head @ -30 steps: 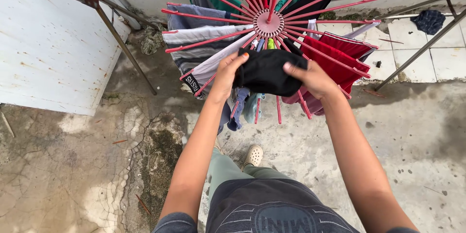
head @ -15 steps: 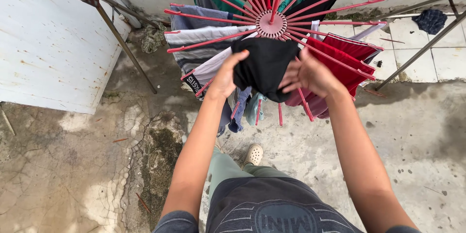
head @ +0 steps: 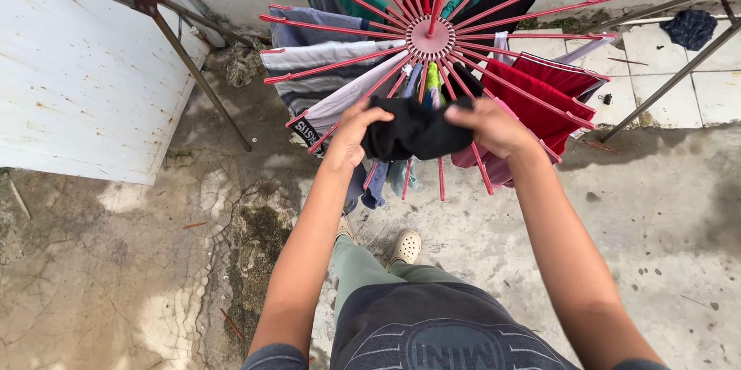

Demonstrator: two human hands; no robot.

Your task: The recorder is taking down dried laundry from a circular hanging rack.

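A black garment [head: 415, 131] is bunched between both of my hands, just below the hub of a red round drying rack [head: 431, 37]. My left hand [head: 355, 132] grips its left end and my right hand [head: 488, 125] grips its right end. The rack's thin red arms fan outward and carry several clothes: grey striped cloth [head: 324, 69] on the left, red cloth [head: 549, 91] on the right, green and black pieces at the top. My legs and a pale shoe [head: 406, 246] show below.
A white panel [head: 85, 69] leans at the left behind slanted metal poles [head: 189, 69]. More metal bars [head: 664, 81] cross at the right over white tiles. A dark rag [head: 691, 27] lies at the far right. The ground is stained, cracked concrete [head: 123, 262].
The black garment hung spread out from the rack half a second ago; now both hands have gathered it into a bunch and drawn it slightly lower, toward me.
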